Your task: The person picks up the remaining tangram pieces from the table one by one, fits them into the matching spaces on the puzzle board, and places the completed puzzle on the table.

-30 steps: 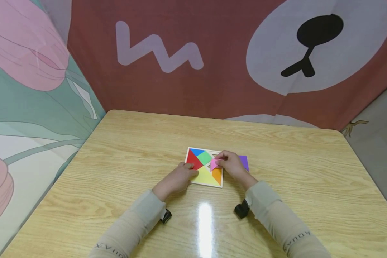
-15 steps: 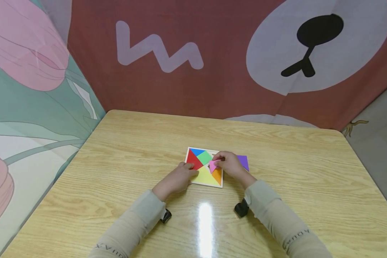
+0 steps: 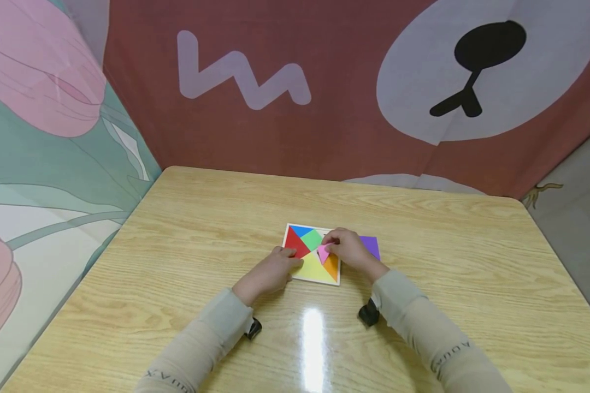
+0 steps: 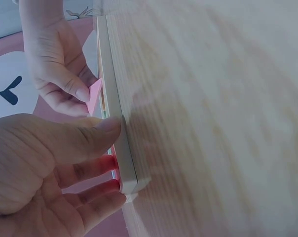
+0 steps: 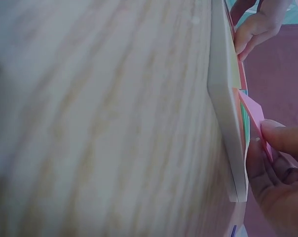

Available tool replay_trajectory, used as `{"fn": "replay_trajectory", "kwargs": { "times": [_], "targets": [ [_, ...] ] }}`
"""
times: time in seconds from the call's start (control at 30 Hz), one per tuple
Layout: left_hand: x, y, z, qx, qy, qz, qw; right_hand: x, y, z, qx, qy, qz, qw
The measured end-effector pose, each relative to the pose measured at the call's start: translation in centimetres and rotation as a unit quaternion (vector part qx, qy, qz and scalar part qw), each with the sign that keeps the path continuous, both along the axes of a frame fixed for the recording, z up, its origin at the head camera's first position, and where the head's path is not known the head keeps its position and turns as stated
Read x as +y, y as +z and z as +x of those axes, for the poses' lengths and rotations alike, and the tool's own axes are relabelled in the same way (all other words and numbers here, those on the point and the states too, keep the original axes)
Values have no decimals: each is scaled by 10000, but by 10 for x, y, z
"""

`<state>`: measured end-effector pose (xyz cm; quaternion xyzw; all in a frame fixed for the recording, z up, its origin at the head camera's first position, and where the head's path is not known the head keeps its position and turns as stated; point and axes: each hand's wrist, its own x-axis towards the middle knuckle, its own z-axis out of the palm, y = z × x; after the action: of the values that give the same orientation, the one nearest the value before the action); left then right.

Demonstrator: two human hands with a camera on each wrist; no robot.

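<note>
A tangram board (image 3: 319, 283) with a pale frame lies mid-table, holding red (image 3: 296, 244), blue (image 3: 302, 231), green (image 3: 312, 240), yellow (image 3: 313, 268) and orange (image 3: 331, 268) pieces. My left hand (image 3: 269, 271) grips its left side; in the left wrist view the thumb lies on the frame's edge (image 4: 114, 94) and fingertips touch the red piece. Between thumb and fingers, my right hand (image 3: 350, 249) pinches a pink piece (image 3: 323, 254) over the board's right part. The right wrist view shows this pink piece (image 5: 255, 113) tilted, its lower tip at the board. Fingers hide part of the recess.
A purple piece (image 3: 371, 246) lies right of the board, partly behind the right hand. The wooden table (image 3: 216, 218) extends around, with a printed brown curtain (image 3: 275, 142) behind its far edge. Black wrist cameras (image 3: 369, 314) hang beneath both sleeves.
The right hand has shifted slightly left and turned the pink piece, bringing it closer over the recess. The left hand and the board have stayed in place.
</note>
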<state>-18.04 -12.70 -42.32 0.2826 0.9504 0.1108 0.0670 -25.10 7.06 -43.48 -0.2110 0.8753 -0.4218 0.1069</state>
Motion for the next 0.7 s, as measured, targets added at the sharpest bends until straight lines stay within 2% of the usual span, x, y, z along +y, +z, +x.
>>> {"fn": "replay_trajectory", "kwargs": {
  "times": [0.17,0.43,0.63,0.7],
  "targets": [
    [0,1,1,-130,93,-20,9999,-2,0,-1,202,167,271,9993],
    [0,1,-1,33,-66,1,10000,-6,0,-2,408,452,640,9961],
    [0,1,0,111,-123,30,9999,-8,0,0,1031,867,932,9865],
    [0,1,0,118,-124,27,9998,-9,0,1,1095,898,948,9854]
  ]
}}
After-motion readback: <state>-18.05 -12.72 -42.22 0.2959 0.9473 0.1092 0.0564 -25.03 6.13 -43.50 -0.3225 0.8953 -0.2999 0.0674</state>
